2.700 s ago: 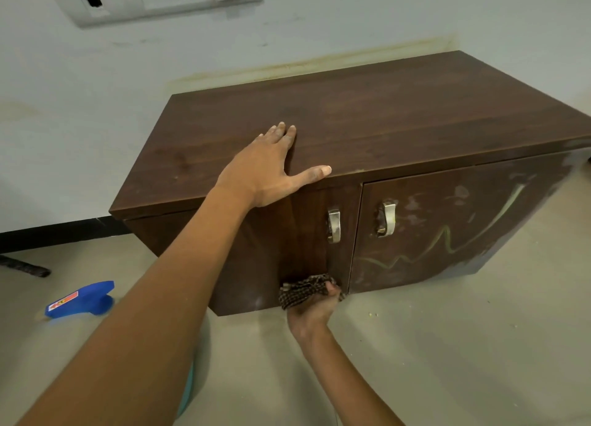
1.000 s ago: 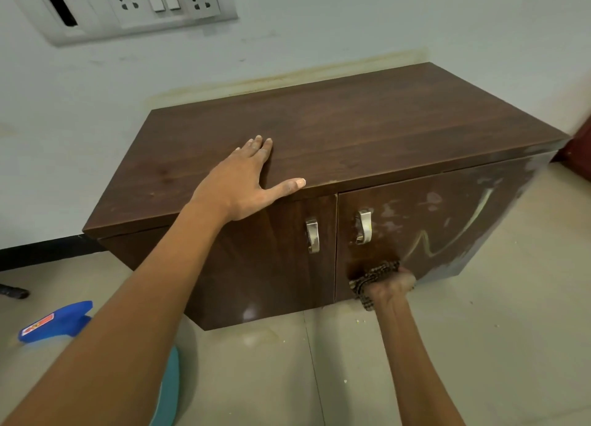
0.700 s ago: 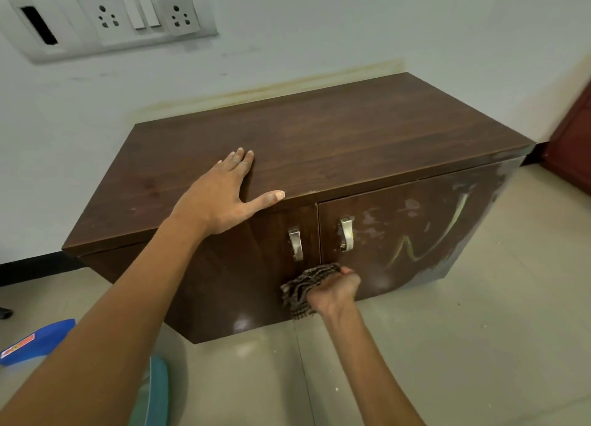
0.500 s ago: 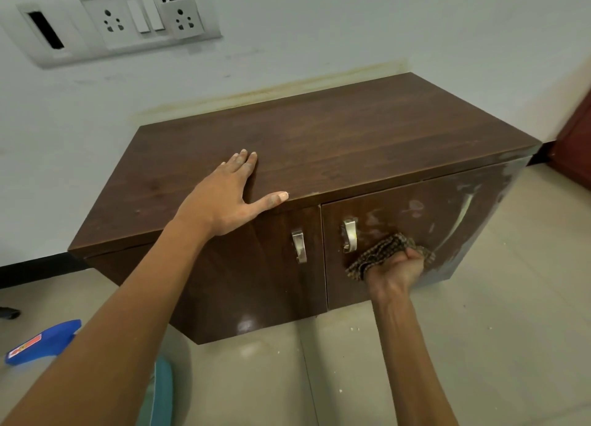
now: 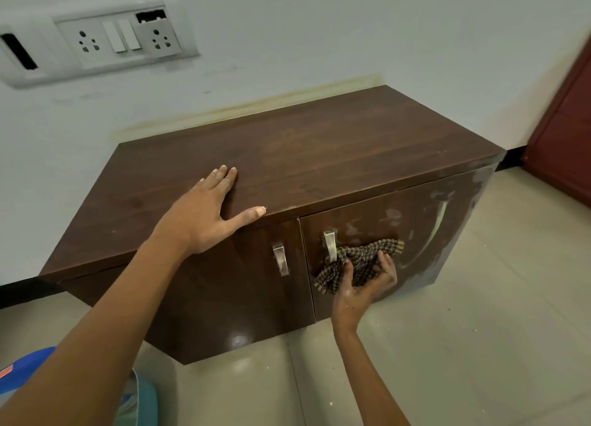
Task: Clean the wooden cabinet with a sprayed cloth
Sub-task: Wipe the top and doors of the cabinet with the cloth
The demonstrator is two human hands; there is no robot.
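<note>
Our right hand (image 5: 364,281) presses the bunched cloth (image 5: 359,261) against the cabinet (image 5: 287,157) door; the smeared streaks (image 5: 438,230) lie to its right. Our left hand (image 5: 204,214) rests flat, fingers spread, on top.

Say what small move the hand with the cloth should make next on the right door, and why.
Probably sweep the cloth rightward across the right door. The right hand presses it just beside the handle, while pale smears and a long curved streak remain further right. The left hand lies flat on the cabinet top.
</note>
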